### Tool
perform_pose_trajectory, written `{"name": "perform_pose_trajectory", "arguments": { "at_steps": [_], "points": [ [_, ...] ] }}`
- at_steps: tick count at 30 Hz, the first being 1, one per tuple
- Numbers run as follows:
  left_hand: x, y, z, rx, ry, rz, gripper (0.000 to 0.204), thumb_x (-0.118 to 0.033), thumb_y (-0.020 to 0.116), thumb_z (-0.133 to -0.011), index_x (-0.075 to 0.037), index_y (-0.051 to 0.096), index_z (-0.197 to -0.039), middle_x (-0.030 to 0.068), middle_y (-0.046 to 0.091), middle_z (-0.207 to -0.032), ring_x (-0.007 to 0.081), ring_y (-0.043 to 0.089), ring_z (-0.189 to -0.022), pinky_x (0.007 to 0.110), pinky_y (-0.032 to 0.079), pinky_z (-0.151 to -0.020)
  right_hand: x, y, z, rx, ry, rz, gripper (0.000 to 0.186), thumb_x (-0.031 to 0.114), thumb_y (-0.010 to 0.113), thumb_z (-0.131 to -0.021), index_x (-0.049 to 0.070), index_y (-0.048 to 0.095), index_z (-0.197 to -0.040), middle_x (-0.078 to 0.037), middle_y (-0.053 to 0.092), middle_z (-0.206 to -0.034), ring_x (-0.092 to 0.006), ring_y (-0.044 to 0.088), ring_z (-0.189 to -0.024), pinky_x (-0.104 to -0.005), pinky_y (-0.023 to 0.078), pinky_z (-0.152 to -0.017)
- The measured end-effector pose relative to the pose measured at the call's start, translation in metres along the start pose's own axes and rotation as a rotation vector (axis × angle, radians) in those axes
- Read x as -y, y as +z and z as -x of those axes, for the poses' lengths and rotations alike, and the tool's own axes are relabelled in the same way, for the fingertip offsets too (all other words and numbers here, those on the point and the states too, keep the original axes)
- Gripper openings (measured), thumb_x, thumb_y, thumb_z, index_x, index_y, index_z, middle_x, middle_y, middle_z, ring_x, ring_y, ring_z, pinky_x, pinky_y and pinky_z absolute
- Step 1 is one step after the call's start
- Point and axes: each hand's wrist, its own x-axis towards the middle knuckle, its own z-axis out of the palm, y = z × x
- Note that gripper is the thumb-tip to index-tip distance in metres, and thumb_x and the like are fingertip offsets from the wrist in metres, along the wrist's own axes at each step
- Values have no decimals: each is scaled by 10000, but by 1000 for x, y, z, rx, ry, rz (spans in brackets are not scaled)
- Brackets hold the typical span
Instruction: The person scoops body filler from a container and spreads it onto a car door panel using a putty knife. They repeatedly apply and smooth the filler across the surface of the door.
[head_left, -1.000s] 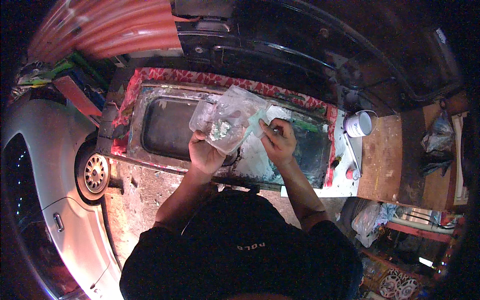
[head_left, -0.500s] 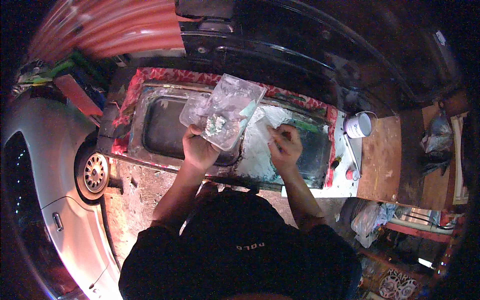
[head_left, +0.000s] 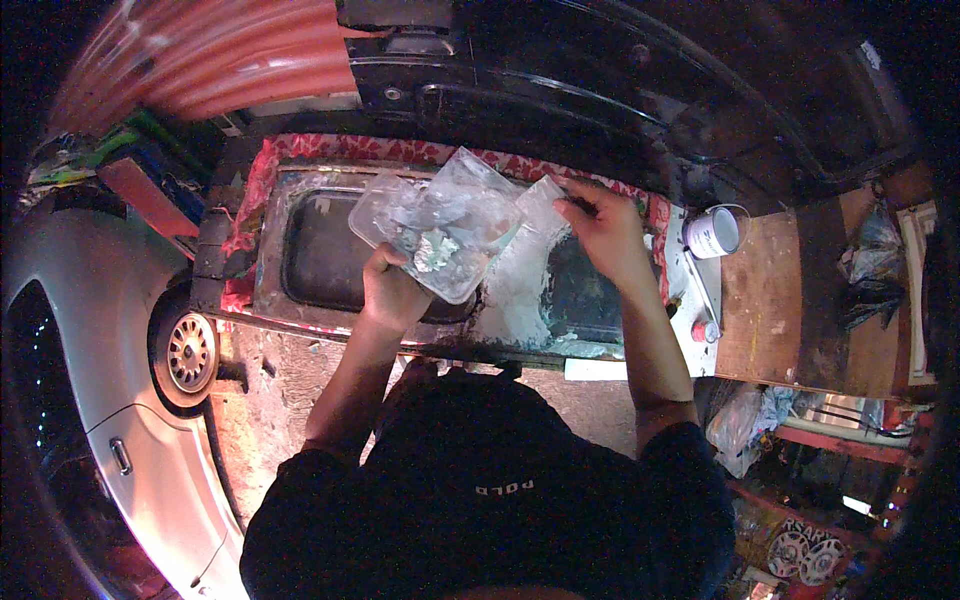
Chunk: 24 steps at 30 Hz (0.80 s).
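My left hand (head_left: 392, 298) grips the near edge of a clear plastic tray (head_left: 468, 272), tilted above the work surface. A lump of pale putty (head_left: 433, 251) sits on the tray, with smears around it. My right hand (head_left: 608, 238) pinches a translucent flat spreader (head_left: 541, 203) just right of the tray, over the far part of the panel. Beneath lies a worn metal vehicle panel (head_left: 272, 262) with a dark recess at its left. White putty (head_left: 512, 312) coats its middle, partly hidden by the tray; I cannot tell whether the spreader touches it.
Red patterned cloth (head_left: 335, 147) lies under the panel. To the right stand a white paint can (head_left: 714, 232) and a wooden board (head_left: 760, 300). A silver car (head_left: 150, 440) is at my left, and a dark vehicle body (head_left: 560, 90) rises beyond the panel.
My right hand has moved right and away from me with the spreader, from the panel's middle to its far part. My left hand and the tray have stayed nearly in place.
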Motion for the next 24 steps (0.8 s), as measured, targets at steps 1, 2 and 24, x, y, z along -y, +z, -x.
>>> {"name": "perform_pose_trajectory", "arguments": {
  "at_steps": [1,2,24],
  "points": [
    [0,1,0,-2,4,-16,704,-181,520,-650,-22,411,-1327,149,529,-1277,336,499,-1192,489,362,-1062,-3,3,-3,0,-47,12,295,114,667,-863,27,653,-1144,-42,664,-810,-64,515,-632,-230,427,-573],
    [0,1,0,-4,8,-32,704,-180,519,-649,-21,410,-1326,149,530,-1274,336,501,-1188,489,366,-1057,-5,6,-5,1,-95,25,289,113,665,-863,25,655,-1139,-49,671,-821,-68,519,-636,-233,430,-579],
    [10,-5,-15,-16,-212,-52,631,-259,449,-780,5,367,-1347,197,516,-1280,382,518,-1179,545,399,-1004,-57,61,-25,623,277,-477,261,107,670,-824,68,699,-1081,32,561,-648,-52,435,-501,-223,345,-437]
  ]
}}
